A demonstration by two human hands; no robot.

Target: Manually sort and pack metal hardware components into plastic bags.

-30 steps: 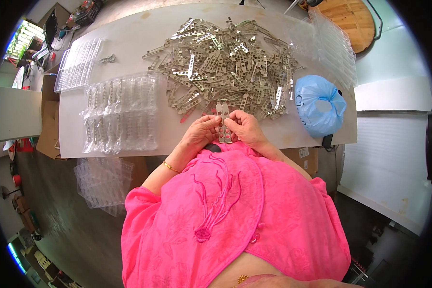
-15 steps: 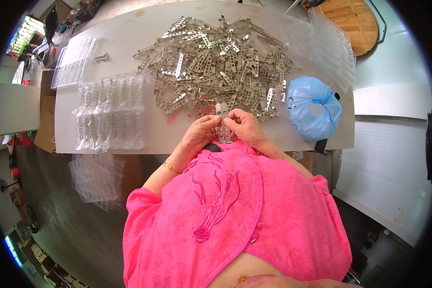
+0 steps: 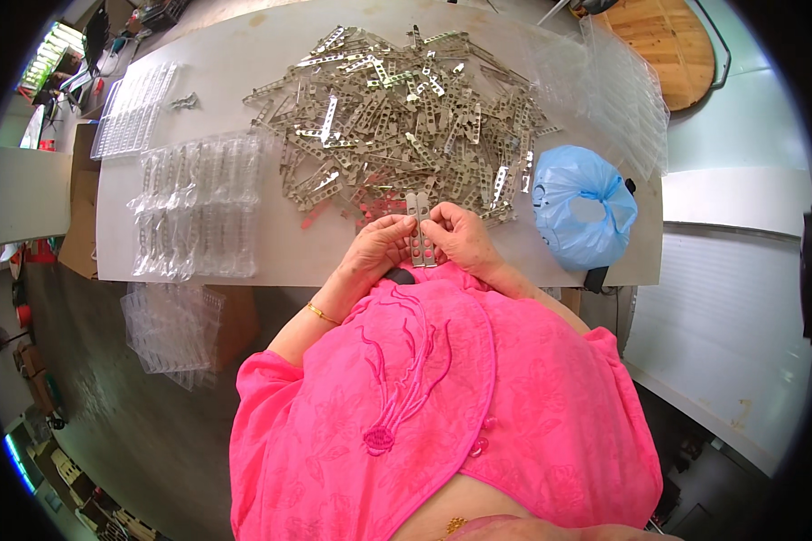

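Two flat metal strips with round holes stand upright side by side between my hands, at the table's near edge. My left hand (image 3: pixel 381 243) pinches the left metal strip (image 3: pixel 412 205) between thumb and fingers. The right metal strip (image 3: pixel 424 206) is gripped by my right hand (image 3: pixel 463 240) in the same way. Their lower ends come together near my pink top, and I cannot tell whether they are joined there. Just beyond my fingers lies a large heap of similar metal strips (image 3: pixel 397 126), with some red pieces (image 3: pixel 370 204) at its near side.
On the table (image 3: pixel 207 54), clear plastic trays with strips in them (image 3: pixel 198 207) lie at the left, beside an empty clear tray (image 3: pixel 135 108). A tied blue plastic bag (image 3: pixel 582 207) sits at the right, with clear plastic sheets (image 3: pixel 604 99) behind it. More clear trays (image 3: pixel 176 329) are below the left edge.
My hands keep the same hold on the two strips. The table and everything on it appear shifted slightly left in the picture.
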